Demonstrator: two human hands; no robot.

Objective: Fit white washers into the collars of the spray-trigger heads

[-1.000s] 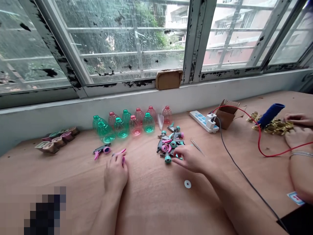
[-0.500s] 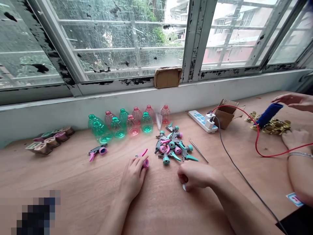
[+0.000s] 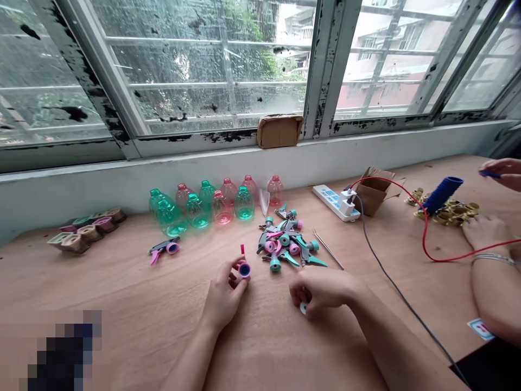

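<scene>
Pinched in my left hand [image 3: 224,291] is a spray trigger head with a pink collar [image 3: 245,271], its round opening turned up toward me; the fingers hide most of its body. My right hand [image 3: 321,290] has its fingers curled around a small white disc [image 3: 303,308], partly covered, near the tabletop. Just beyond my hands lies a pile of grey, teal and pink spray trigger heads [image 3: 285,240]. Another spray trigger head [image 3: 165,248], grey and pink, lies apart to the left.
Green and pink clear bottles [image 3: 198,212] stand along the wall. Tweezers [image 3: 328,250] lie right of the pile. A power strip [image 3: 336,202] with cables, a cardboard box [image 3: 372,193] and a co-worker's hands [image 3: 484,231] near brass parts [image 3: 456,210] are at right.
My left hand has lifted and turned the trigger head, so its collar opening now faces me. My right hand has shifted slightly left with the white disc. The co-worker's far hand has moved right.
</scene>
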